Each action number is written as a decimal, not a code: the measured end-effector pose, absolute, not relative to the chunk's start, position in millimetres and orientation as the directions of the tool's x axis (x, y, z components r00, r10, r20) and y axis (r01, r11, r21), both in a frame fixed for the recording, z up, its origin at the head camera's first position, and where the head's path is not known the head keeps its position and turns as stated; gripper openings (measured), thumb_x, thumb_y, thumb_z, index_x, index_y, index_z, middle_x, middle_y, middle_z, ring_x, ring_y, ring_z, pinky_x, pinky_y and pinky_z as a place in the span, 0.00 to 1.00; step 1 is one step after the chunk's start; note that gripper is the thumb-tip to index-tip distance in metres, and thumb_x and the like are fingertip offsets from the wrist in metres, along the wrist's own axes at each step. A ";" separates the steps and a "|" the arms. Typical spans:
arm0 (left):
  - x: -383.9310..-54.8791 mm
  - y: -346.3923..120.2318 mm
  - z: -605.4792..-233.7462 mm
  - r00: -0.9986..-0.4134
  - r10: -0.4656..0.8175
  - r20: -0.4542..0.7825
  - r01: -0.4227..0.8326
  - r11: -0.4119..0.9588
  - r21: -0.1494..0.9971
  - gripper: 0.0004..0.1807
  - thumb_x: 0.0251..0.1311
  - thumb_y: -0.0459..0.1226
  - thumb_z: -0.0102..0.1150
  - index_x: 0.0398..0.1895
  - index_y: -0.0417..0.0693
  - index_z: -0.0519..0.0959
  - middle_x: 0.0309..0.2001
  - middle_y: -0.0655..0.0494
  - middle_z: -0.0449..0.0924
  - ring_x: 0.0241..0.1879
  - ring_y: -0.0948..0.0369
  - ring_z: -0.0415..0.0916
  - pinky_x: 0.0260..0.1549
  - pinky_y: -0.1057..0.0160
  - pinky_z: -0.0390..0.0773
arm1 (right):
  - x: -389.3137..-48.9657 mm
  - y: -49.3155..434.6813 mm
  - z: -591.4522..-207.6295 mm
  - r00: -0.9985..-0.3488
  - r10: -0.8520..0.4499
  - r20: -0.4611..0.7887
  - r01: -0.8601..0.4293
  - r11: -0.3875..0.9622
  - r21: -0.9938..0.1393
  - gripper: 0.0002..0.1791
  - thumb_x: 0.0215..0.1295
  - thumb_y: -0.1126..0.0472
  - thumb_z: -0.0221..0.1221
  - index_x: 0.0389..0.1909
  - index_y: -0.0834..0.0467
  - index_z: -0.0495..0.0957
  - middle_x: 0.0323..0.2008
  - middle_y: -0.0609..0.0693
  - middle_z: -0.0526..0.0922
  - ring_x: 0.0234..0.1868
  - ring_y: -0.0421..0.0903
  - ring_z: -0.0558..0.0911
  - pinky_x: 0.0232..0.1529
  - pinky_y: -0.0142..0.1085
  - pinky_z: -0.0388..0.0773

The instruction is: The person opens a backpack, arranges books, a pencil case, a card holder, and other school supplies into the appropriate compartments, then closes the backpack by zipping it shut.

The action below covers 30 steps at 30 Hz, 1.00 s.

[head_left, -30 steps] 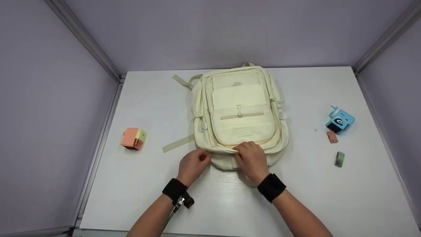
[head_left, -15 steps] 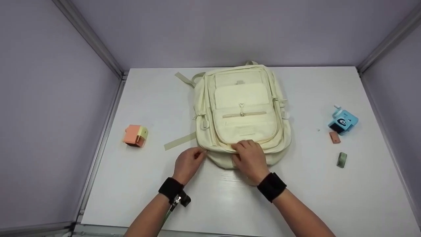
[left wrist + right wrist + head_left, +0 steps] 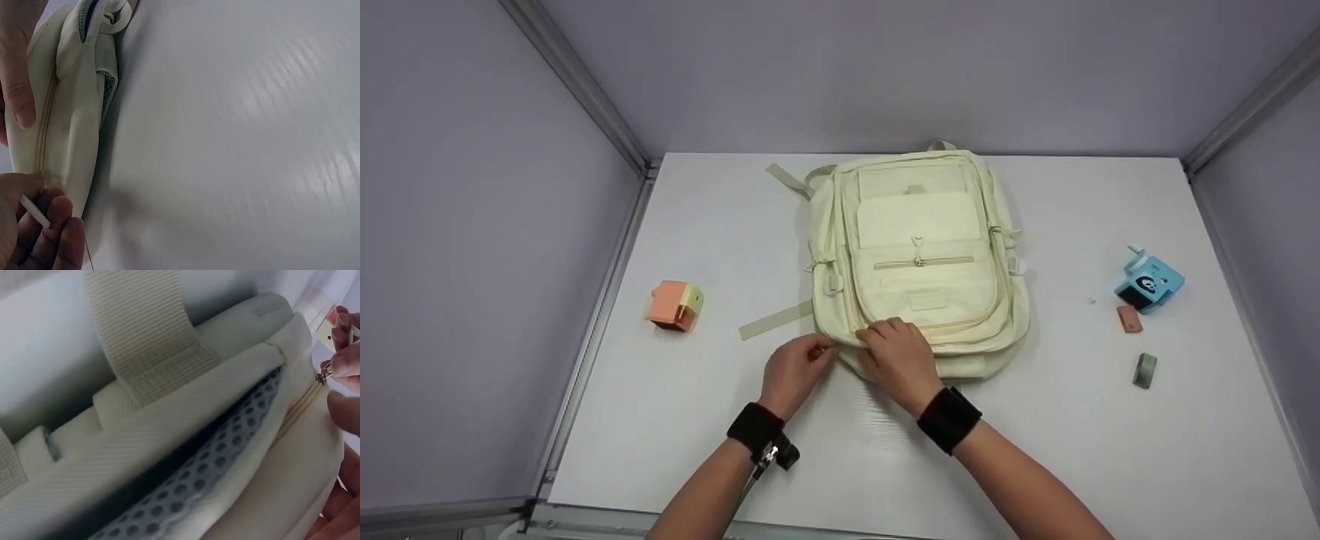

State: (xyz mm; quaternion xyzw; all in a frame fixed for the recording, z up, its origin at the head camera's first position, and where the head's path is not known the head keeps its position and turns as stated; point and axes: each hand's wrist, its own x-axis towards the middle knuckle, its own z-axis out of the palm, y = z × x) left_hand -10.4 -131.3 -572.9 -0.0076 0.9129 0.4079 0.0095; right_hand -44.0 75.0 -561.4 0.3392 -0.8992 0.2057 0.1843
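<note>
A cream backpack [image 3: 919, 225] lies front side up on the white table, its handle at the far end. At its near left corner my left hand [image 3: 795, 375] pinches a zipper pull [image 3: 35, 211] between thumb and curled fingers. The metal zipper slider [image 3: 321, 378] shows beside those fingertips, at the end of the beige zipper line [image 3: 48, 124]. My right hand [image 3: 900, 364] grips the bag's near edge just right of the left hand, thumb below and fingers on top. A mesh-lined side pocket [image 3: 208, 461] gapes in the right wrist view.
An orange and yellow crank pencil sharpener [image 3: 671, 304] stands at the left. On the right are a blue pencil sharpener [image 3: 1151, 283], a small reddish block [image 3: 1129, 319] and a small green block [image 3: 1144, 370]. A loose strap [image 3: 776, 320] sticks out left of the backpack.
My right hand has shifted left along the backpack's near edge, closer to my left hand. The left hand has moved slightly left to the corner with the zipper pull.
</note>
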 end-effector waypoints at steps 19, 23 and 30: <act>-17.6 -134.9 -569.6 -1.000 -0.005 0.011 0.004 0.715 0.699 0.03 0.68 0.41 0.66 0.37 0.54 0.85 0.35 0.63 0.81 0.35 0.64 0.77 0.36 0.61 0.77 | -41.9 79.4 -569.3 -0.667 -0.519 0.535 -0.716 0.644 -0.268 0.14 0.58 0.69 0.71 0.45 0.55 0.86 0.42 0.51 0.89 0.43 0.48 0.88 0.38 0.39 0.84; -18.6 -138.4 -570.7 -1.000 -0.019 0.022 0.002 0.729 0.685 0.04 0.69 0.41 0.66 0.36 0.54 0.85 0.34 0.63 0.81 0.33 0.64 0.77 0.34 0.61 0.76 | -42.2 79.0 -569.4 -0.654 -0.512 0.558 -0.721 0.644 -0.255 0.13 0.58 0.69 0.71 0.44 0.55 0.86 0.41 0.51 0.89 0.42 0.47 0.88 0.36 0.38 0.84; -22.7 -149.2 -574.7 -0.997 -0.072 0.005 -0.049 0.725 0.687 0.04 0.70 0.42 0.65 0.37 0.54 0.85 0.32 0.63 0.80 0.32 0.64 0.75 0.33 0.60 0.75 | -41.2 80.1 -570.5 -0.667 -0.511 0.543 -0.721 0.625 -0.298 0.15 0.56 0.70 0.71 0.45 0.56 0.86 0.43 0.53 0.89 0.45 0.50 0.88 0.39 0.40 0.85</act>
